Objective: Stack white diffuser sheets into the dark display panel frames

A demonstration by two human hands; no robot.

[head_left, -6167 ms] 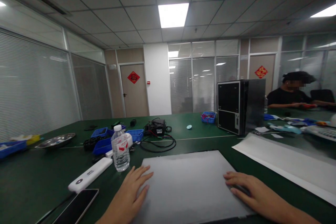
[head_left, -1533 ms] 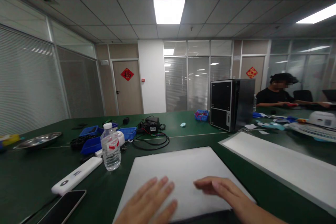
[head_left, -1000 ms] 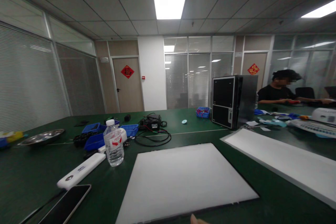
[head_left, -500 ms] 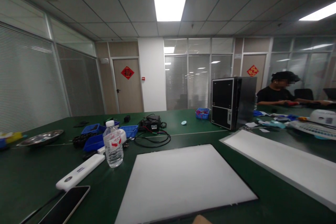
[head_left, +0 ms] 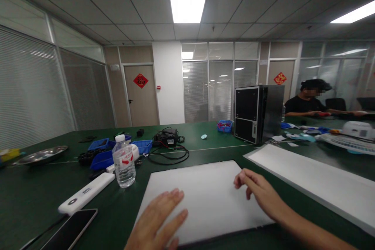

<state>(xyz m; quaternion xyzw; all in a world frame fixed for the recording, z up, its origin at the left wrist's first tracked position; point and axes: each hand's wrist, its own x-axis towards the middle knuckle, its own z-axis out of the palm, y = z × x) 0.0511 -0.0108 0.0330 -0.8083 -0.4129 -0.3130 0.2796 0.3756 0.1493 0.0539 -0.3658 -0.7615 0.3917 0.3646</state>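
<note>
A white rectangular panel [head_left: 205, 199] with a dark edge lies flat on the green table. Over its lower left part is my left hand [head_left: 159, 218], fingers apart and nothing held. My right hand [head_left: 254, 187] hovers over the panel's right side, fingers curled inward; whether anything small is between them is hidden. Left of the panel stands a clear water bottle [head_left: 124, 164] with a white cap. A white power strip [head_left: 88, 193] and a dark phone [head_left: 72, 230] lie further left.
Blue trays [head_left: 102, 160], a black adapter with cables [head_left: 168, 138] and a metal dish [head_left: 42, 155] sit behind on the left. A black computer case [head_left: 258, 115] stands at the back, and a long white board [head_left: 310, 181] lies right. A person [head_left: 307, 101] sits far right.
Both my hands have come into view over the white panel; earlier only a bit of skin showed at the bottom edge. The view has shifted slightly.
</note>
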